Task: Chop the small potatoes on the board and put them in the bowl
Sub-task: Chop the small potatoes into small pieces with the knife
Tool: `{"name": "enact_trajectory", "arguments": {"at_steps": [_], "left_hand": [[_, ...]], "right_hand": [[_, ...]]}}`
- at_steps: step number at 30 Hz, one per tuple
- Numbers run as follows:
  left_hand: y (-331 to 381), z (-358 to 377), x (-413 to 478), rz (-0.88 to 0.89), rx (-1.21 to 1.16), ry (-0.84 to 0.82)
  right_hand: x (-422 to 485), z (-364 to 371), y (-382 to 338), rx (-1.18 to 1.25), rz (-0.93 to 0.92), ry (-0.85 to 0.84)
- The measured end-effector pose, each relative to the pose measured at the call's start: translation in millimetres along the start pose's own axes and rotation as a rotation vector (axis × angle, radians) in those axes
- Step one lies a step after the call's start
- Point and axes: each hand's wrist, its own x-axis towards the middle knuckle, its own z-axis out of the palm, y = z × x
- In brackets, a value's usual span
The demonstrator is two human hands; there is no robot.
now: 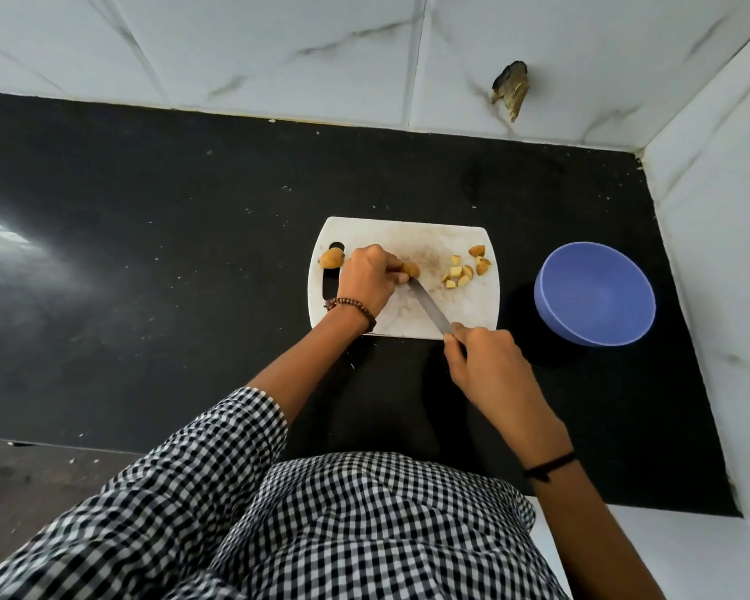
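No readable writing anywhere. Blue bowl (595, 294) on black counter (148, 253), nothing inside, right of white board (451, 316). Left hand (371, 277) pinching a potato (410, 268) mid-board; right hand (486, 365) gripping knife (429, 307), tip touching that potato. Chopped pieces (464, 270) toward board's right; whole potato (331, 258) at left edge.

Non-task surroundings: dark worktop, tiled corner walls.

The black countertop (148, 253) carries scattered pale specks and a glare patch at 9 o'clock. White marble-effect wall tiles (278, 45) run along 12 o'clock and down the 3 o'clock side. A broken, dark-edged hole (511, 89) mars the tile at 1 o'clock.
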Motion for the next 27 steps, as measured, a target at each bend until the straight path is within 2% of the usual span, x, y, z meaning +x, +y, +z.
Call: {"name": "enact_trajectory", "arguments": {"at_steps": [7, 12, 21, 27], "left_hand": [[-4.4, 1.3, 3.3, 0.075, 0.089, -0.005], [6.8, 2.0, 10.0, 0.119, 0.118, -0.067], [12.1, 7.6, 12.0, -0.058, 0.102, 0.032], [6.1, 4.3, 12.4, -0.039, 0.076, -0.073]], "right_hand": [[-3.5, -4.0, 10.9, 0.276, 0.021, 0.122], [1.3, 0.2, 13.1, 0.361, 0.057, 0.157], [18.2, 4.8, 9.4, 0.414, 0.095, 0.157], [24.4, 10.6, 10.1, 0.463, 0.093, 0.190]]}}
